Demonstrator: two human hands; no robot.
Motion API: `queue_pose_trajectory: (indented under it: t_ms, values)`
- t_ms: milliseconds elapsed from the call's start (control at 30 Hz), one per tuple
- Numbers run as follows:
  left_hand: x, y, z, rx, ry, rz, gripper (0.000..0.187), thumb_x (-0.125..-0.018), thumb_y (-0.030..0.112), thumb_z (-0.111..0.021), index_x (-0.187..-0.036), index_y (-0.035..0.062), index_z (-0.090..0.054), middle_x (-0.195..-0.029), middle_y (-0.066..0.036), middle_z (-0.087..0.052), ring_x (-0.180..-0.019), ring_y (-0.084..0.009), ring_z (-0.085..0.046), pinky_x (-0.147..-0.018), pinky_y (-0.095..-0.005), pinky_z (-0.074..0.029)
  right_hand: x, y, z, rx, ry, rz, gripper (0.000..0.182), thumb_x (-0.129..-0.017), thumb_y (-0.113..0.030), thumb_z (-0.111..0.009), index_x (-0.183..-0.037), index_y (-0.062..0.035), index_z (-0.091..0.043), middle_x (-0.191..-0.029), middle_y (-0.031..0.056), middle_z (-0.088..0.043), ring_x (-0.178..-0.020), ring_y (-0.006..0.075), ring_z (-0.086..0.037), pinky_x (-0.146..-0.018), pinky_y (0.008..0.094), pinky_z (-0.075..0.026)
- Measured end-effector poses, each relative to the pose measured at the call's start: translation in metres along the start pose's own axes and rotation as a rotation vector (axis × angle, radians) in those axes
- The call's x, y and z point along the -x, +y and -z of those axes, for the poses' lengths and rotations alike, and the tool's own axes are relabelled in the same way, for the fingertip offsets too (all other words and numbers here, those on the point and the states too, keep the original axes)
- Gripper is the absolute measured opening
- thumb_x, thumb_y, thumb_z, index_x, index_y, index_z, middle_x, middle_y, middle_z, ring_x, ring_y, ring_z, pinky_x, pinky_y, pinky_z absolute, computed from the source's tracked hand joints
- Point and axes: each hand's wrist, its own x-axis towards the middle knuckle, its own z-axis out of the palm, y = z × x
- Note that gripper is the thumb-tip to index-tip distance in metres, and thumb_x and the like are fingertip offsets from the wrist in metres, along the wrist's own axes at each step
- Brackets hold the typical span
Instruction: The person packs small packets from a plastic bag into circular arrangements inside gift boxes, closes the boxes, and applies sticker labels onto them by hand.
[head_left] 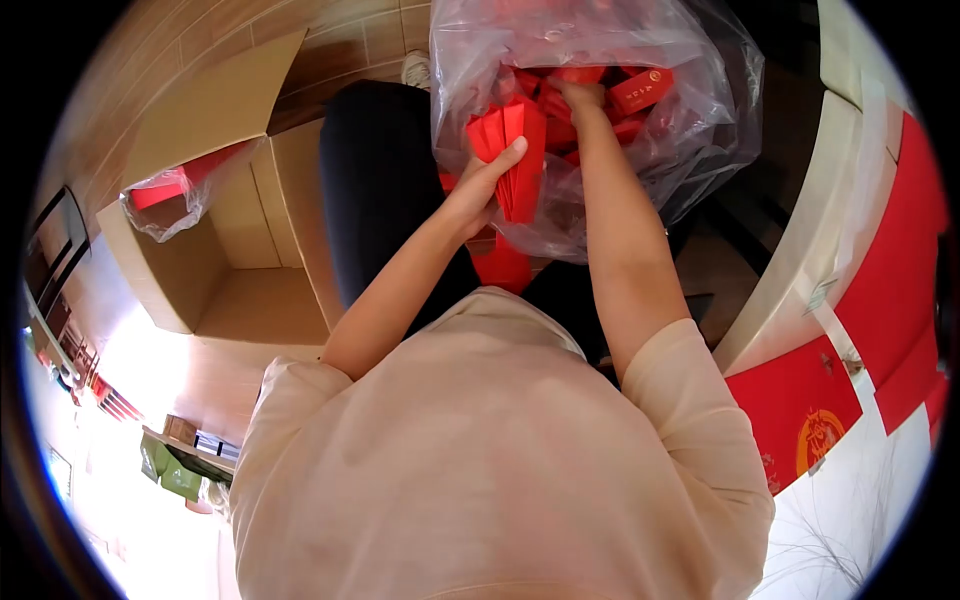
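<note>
A clear, crinkled plastic bag (640, 150) rests on the person's lap, stuffed with loose red envelopes (640, 92). The left hand (485, 180) has its grip closed on a fanned stack of flat red envelopes (515, 160) at the bag's mouth, thumb pressed on top. The right hand (582, 98) reaches deep among the envelopes inside the bag; whether its grip is closed cannot be told. An open cardboard box (235, 255) stands on the floor beside the left arm.

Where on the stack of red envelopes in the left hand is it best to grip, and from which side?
Probably the lower end of the stack of red envelopes, approached from the left, as the left hand does: the upper ends fan apart, so pinching across the flat faces low down likely keeps them together. The right hand reaches inside the plastic bag.
</note>
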Motion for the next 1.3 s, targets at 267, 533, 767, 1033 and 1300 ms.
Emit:
queue_pose_trajectory:
  t_ms: [267, 533, 767, 1033, 1300]
  values:
    - [0.0, -0.002, -0.006, 0.176, -0.19, 0.217, 0.055, -0.09, 0.047, -0.058, -0.123, 0.004, -0.051, -0.104, -0.014, -0.063, -0.092, -0.0229, -0.062, -0.084, -0.0363, -0.05, 0.118, 0.063, 0.148, -0.6, -0.148, 0.65, 0.027, -0.091, -0.018, -0.058, -0.114, -0.0041, -0.061, -0.11, 0.0145, -0.064, -0.102, 0.0278, -0.061, -0.088, 0.0348, -0.045]
    - [0.059, -0.005, -0.02, -0.224, -0.487, 0.528, 0.055, -0.092, 0.04, -0.058, -0.134, 0.0078, -0.044, -0.123, -0.012, -0.058, -0.108, -0.0228, -0.06, -0.09, -0.038, -0.052, 0.285, 0.143, 0.24, 0.092, -0.063, 1.154, 0.07, -0.066, 0.0, -0.066, -0.132, -0.0195, -0.052, -0.145, 0.0155, -0.036, -0.132, 0.0388, -0.033, -0.108, 0.0476, -0.03]
    - [0.114, -0.011, -0.034, -0.772, -0.952, 0.499, 0.087, -0.076, 0.019, -0.078, -0.144, 0.0061, -0.025, -0.138, -0.009, -0.044, -0.128, -0.0219, -0.042, -0.108, -0.0384, -0.033, 0.362, 0.19, 0.297, 0.059, 0.254, 0.97, 0.075, -0.064, -0.018, -0.079, -0.132, -0.012, -0.05, -0.144, 0.0174, -0.035, -0.127, 0.0383, -0.038, -0.105, 0.0468, -0.033]
    - [0.167, -0.026, -0.094, -1.585, -1.544, 0.517, 0.08, -0.069, 0.029, -0.081, -0.133, -0.0003, -0.042, -0.132, -0.014, -0.048, -0.121, -0.0231, -0.047, -0.101, -0.0338, -0.04, 0.393, 0.216, 0.318, 0.076, -0.032, 1.015, 0.088, -0.062, -0.031, -0.081, -0.138, -0.0133, -0.041, -0.141, 0.019, -0.034, -0.12, 0.0364, -0.043, -0.093, 0.0439, -0.046]
    - [0.169, -0.078, -0.083, -1.732, -1.405, 0.516, 0.092, -0.083, 0.044, -0.067, -0.147, 0.0006, -0.017, -0.14, -0.018, -0.038, -0.133, -0.0255, -0.035, -0.109, -0.0336, -0.029, 0.417, 0.276, 0.304, -0.166, 0.021, 0.711, 0.069, -0.063, -0.035, -0.081, -0.12, -0.0116, -0.053, -0.12, 0.0137, -0.044, -0.107, 0.031, -0.051, -0.072, 0.0379, -0.055]
